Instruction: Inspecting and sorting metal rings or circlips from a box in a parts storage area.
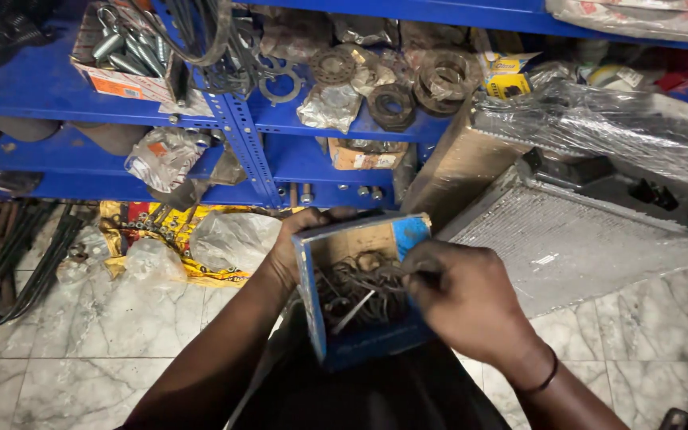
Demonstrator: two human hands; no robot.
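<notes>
Left hand (296, 239) fingers wrapped round open blue box (360, 291) of dark metal rings (356, 291); right hand (459, 299) fingers pinch one ring, ring type unclear

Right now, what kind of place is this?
Probably a car-parts shop or storeroom. Blue metal shelves hold worn metal rings, a radiator lies on the floor, and the hands hold a blue box of rings.

Bare marble floor (97, 350) left; radiator (567, 239) crowding right.
</notes>
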